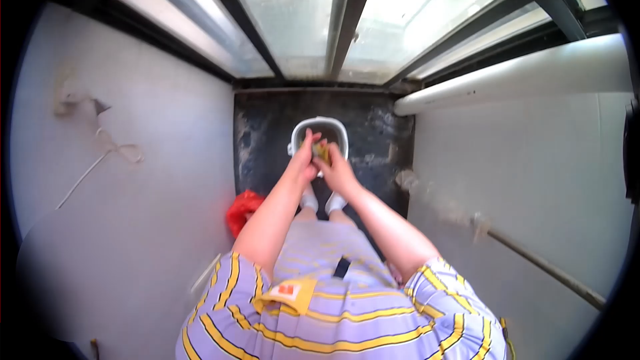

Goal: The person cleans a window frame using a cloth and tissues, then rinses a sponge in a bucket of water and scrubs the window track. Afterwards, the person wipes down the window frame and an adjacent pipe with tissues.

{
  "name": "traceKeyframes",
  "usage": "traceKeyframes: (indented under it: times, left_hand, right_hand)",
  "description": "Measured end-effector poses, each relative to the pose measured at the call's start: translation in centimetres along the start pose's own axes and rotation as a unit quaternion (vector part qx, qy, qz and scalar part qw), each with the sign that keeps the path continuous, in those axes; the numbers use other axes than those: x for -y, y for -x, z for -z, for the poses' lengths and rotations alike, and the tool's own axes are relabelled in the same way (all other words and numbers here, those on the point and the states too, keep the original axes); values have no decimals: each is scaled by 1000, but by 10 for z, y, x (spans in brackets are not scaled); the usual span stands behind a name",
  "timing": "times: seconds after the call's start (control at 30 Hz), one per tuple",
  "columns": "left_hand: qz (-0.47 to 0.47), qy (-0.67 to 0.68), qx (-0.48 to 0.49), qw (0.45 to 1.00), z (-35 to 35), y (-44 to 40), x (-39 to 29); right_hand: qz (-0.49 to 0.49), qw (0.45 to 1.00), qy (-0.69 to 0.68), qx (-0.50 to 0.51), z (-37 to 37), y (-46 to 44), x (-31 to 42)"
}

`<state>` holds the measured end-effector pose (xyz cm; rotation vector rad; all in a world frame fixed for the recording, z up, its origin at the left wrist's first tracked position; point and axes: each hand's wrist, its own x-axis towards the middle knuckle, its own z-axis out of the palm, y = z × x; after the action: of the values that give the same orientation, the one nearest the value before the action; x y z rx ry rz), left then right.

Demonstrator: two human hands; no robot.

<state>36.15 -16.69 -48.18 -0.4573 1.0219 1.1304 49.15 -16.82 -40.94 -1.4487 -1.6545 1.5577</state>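
A narrow glazed balcony or utility nook, seemingly domestic
Dark-framed windows (283, 20) across the end; pale walls (167, 160) close on both sides; a thick white pipe (520, 75) along one; a plain bucket (320, 121) on the scuffed dark floor (263, 120)

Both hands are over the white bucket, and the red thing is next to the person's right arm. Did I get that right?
Not quite: in the head view, the red thing is next to the person's left arm, not the right. The left hand and right hand are over the white bucket.
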Motion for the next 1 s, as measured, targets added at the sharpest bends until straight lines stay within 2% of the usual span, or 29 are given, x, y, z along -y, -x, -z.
traceKeyframes:
  times: [0.07,0.23,0.27,0.37,0.4,0.43,0.5,0.53,0.57,0.63,0.67,0.7,0.77,0.83,0.9,0.93,1.0]
  left_hand:
    - [-54,23,-21,998,-24,18,-4]
    - [-69,18,-77,994,-49,31,-14]
    - [-69,13,-73,995,-50,32,-16]
    - [-33,-28,-35,998,-57,40,-21]
    - [-18,-41,27,999,-45,22,-25]
    - [39,-64,92,993,-54,38,-35]
    - [74,-150,84,982,-104,114,-63]
    - [47,-192,94,976,-118,131,-70]
    - [18,-235,102,966,-129,143,-76]
    - [-48,-350,83,932,-163,155,-87]
    - [-104,-404,107,903,-179,160,-94]
    - [-158,-451,130,869,-197,168,-101]
    - [-297,-470,220,801,-238,173,-111]
    - [-520,-602,221,564,-287,189,-125]
    - [-654,-604,175,420,-340,219,-129]
    - [-711,-596,149,341,-365,227,-129]
    - [-751,-577,143,288,-414,225,-133]
  right_hand:
    - [-9,1000,6,-13,12,8,39]
    - [2,1000,-11,16,27,-1,63]
    - [5,1000,-11,22,28,-3,65]
    - [2,989,-135,60,34,-9,74]
    - [1,996,-62,64,44,-9,86]
    - [-9,994,-90,57,47,-19,73]
    - [18,999,-42,-15,66,-26,86]
    - [17,997,-73,-28,79,-25,105]
    - [30,986,-160,-24,93,-24,120]
    - [49,979,-193,-42,131,-27,150]
    - [97,971,-209,-62,149,-30,165]
    - [89,973,-194,-86,173,-25,193]
    - [145,958,-186,-160,222,-23,243]
    - [217,926,-84,-297,267,-24,300]
    - [327,870,-96,-356,305,-38,347]
    - [321,862,-25,-391,321,-46,366]
    - [312,840,109,-429,344,-65,392]
